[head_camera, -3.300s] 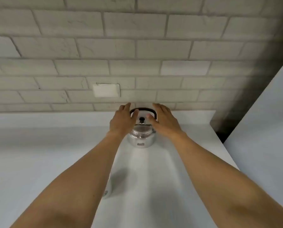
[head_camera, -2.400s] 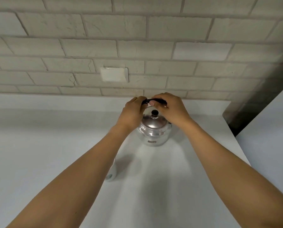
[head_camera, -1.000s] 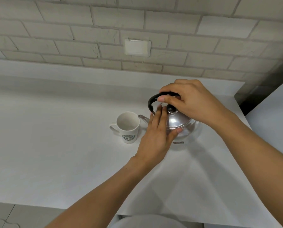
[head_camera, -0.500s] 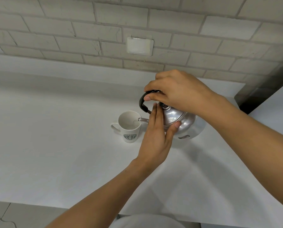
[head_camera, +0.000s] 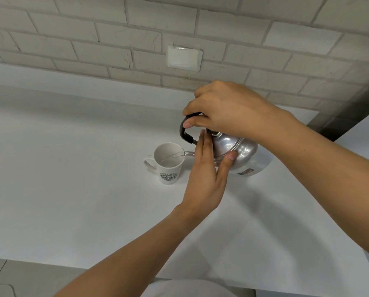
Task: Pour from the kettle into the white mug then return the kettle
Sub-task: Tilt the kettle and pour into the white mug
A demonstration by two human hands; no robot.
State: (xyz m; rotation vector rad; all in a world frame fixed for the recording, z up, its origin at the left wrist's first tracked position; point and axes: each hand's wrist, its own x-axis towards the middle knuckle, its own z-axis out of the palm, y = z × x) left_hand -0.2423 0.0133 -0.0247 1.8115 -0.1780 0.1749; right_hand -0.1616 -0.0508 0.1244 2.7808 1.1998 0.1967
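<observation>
A shiny metal kettle (head_camera: 241,150) with a black handle is tilted to the left, its spout over the rim of the white mug (head_camera: 168,165). A thin stream of water runs from the spout into the mug. My right hand (head_camera: 226,110) is shut on the kettle's black handle from above. With fingers straight, my left hand (head_camera: 207,168) lies flat against the kettle's lid and front side, the thumb on its body. The mug stands upright on the white counter (head_camera: 72,189) with its handle to the left and a green logo facing me.
A brick wall with a white cover plate (head_camera: 184,57) runs behind the counter. The counter's near edge (head_camera: 50,261) shows at the bottom left, with floor below. A white surface (head_camera: 363,133) rises at the right beyond a dark gap.
The kettle has tipped further towards the mug and water now flows from the spout. My left hand stays pressed on the lid; my right hand has lifted the handle higher.
</observation>
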